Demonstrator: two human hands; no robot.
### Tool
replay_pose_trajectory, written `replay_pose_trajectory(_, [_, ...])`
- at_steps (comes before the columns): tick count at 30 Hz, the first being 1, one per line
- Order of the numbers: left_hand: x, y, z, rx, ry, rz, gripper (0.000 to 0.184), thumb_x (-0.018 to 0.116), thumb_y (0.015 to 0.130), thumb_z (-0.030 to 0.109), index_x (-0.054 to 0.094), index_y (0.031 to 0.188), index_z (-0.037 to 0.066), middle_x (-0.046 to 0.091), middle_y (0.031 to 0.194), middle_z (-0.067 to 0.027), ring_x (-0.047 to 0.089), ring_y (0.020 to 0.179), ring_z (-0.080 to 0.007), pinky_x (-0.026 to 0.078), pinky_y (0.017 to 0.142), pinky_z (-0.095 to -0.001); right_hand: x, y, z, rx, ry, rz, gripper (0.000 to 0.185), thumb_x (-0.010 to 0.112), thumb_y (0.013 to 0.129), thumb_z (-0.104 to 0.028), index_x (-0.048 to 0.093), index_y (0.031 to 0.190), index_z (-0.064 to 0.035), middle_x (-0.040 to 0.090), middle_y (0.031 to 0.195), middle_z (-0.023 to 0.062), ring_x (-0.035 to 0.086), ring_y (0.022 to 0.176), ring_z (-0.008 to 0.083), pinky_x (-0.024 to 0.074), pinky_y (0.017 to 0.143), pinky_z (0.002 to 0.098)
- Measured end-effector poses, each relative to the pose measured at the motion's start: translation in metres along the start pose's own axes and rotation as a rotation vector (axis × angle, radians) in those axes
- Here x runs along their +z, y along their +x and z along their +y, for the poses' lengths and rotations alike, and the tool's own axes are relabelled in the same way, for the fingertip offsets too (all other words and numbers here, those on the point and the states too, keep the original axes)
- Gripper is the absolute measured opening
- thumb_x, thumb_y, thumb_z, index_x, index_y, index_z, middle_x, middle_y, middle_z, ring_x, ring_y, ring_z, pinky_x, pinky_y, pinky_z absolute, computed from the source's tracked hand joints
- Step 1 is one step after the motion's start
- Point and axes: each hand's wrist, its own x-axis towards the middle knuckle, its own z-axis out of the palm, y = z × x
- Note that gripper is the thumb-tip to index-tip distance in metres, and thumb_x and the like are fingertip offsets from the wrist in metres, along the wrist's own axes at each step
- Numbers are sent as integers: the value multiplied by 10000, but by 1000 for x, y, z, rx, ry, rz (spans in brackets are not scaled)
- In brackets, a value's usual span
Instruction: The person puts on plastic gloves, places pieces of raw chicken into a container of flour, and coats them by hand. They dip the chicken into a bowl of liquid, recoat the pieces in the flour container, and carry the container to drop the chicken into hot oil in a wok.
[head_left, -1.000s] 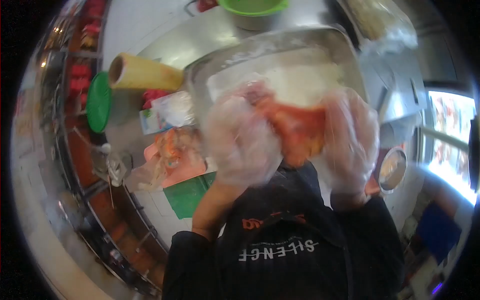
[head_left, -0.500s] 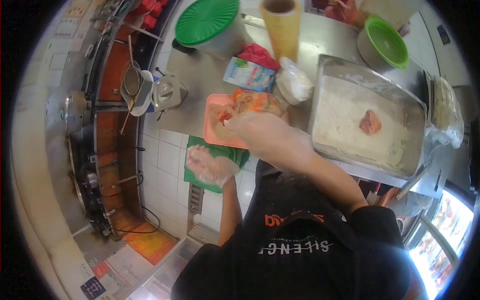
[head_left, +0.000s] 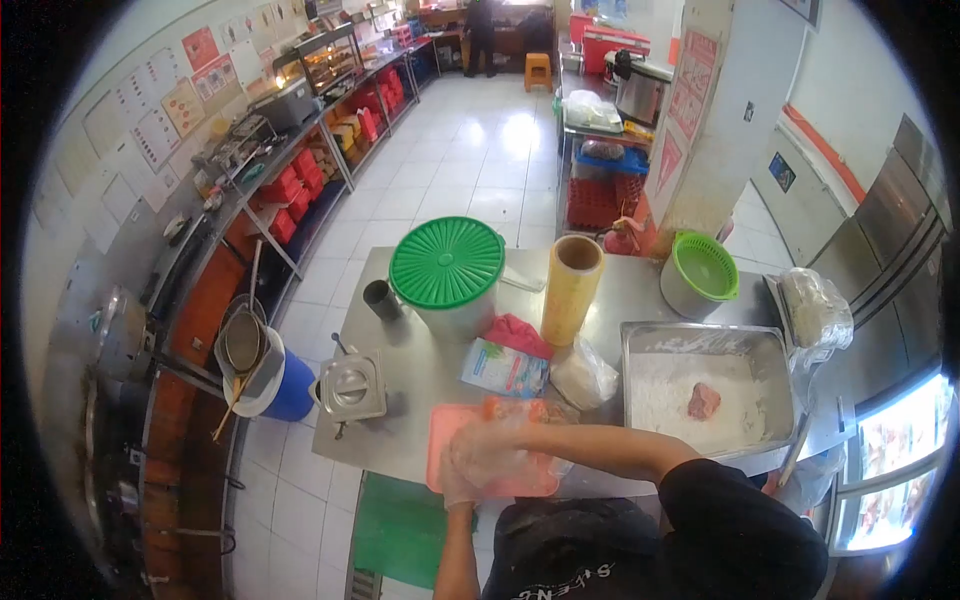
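My left hand and my right hand, both in clear plastic gloves, meet over the left part of a pink tray. They overlap and blur, so their fingers and anything between them cannot be made out. Orange-red food in clear plastic lies on the tray, partly behind my right forearm. Farther right, a piece of raw meat rests on white powder in a deep metal pan. A blue-and-white carton lies just beyond the tray.
Behind the tray stand a green-lidded tub, a roll of plastic film and a white plastic bag. A lidded steel container is at left, a pot with a green basket at back right. A person stands far off.
My view has tilted up, showing more of the room. My left hand has come from beside the tray to join my right hand over it. The reddish piece at my right fingertips is now hidden.
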Motion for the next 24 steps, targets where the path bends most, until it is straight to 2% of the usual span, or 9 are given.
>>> replay_pose_trajectory(1, [1, 4, 2, -10, -114, -1, 763, 783, 789, 374, 486, 1428, 83, 569, 1393, -121, 561, 1261, -289, 468, 1058, -389, 8, -2, 0, -60, 217, 40, 198, 681, 881, -343, 719, 916, -151, 662, 885, 43, 646, 843, 204, 498, 761, 356])
replay_pose_trajectory(4, [1, 8, 0, -6, -249, -18, 668, 754, 845, 278, 490, 1419, 60, 575, 1384, -100, 566, 1243, -264, 474, 1049, -374, -4, 5, -34, -13, -1295, -311, 160, 651, 886, -258, 734, 775, -179, 598, 693, 11, 599, 663, 187, 476, 627, 358])
replay_pose_trajectory(7, [23, 3, -37, -21, -509, 6, 658, 763, 845, 195, 478, 1416, 35, 579, 1373, -100, 575, 1221, -258, 475, 1043, -369, 0, 10, -37, 255, -2088, -642, 184, 605, 928, -255, 733, 815, -184, 618, 752, -4, 613, 719, 173, 486, 652, 369])
replay_pose_trajectory(10, [39, 0, -56, -116, -756, 23, 721, 824, 771, 154, 476, 1389, 26, 600, 1328, -126, 589, 1199, -260, 478, 1035, -370, 31, 27, -52, 429, -2131, -775, 182, 603, 928, -256, 731, 828, -173, 624, 764, 9, 619, 730, 183, 491, 658, 376])
replay_pose_trajectory(12, [34, -2, -56, 20, -569, 93, 740, 858, 708, 137, 496, 1345, 31, 631, 1253, -153, 596, 1200, -263, 487, 1019, -368, 42, 49, -62, 578, -2091, -820, 181, 601, 928, -256, 730, 837, -166, 628, 772, 17, 623, 737, 190, 494, 662, 380])
replay_pose_trajectory(15, [-5, -8, 14, -104, -176, 83, 742, 846, 717, 126, 478, 1353, 29, 631, 1246, -154, 606, 1177, -257, 496, 1002, -363, 38, 85, -79, 809, -2016, -831, 182, 599, 928, -257, 728, 849, -156, 634, 784, 30, 630, 747, 200, 499, 668, 388])
replay_pose_trajectory(18, [2, -6, -8, -106, -237, 113, 696, 842, 717, 98, 507, 1323, 29, 637, 1238, -139, 617, 1147, -257, 511, 971, -369, 31, 105, -98, 913, -1928, -789, 184, 597, 928, -258, 727, 862, -145, 640, 796, 42, 636, 758, 210, 504, 673, 395])
replay_pose_trajectory(20, [36, 4, -91, -231, -702, 96, 666, 840, 722, 96, 521, 1303, 24, 638, 1236, -138, 631, 1117, -248, 528, 932, -367, 28, 107, -105, 909, -1853, -749, 186, 595, 928, -258, 726, 871, -138, 644, 804, 51, 641, 765, 217, 507, 677, 399])
replay_pose_trajectory(24, [4, 10, -35, -370, -1077, -20, 594, 839, 740, 121, 562, 1254, 16, 645, 1229, -133, 662, 1035, -225, 556, 855, -352, 28, 97, -97, 875, -1764, -711, 192, 592, 928, -259, 723, 888, -125, 653, 821, 67, 649, 779, 231, 514, 685, 409])
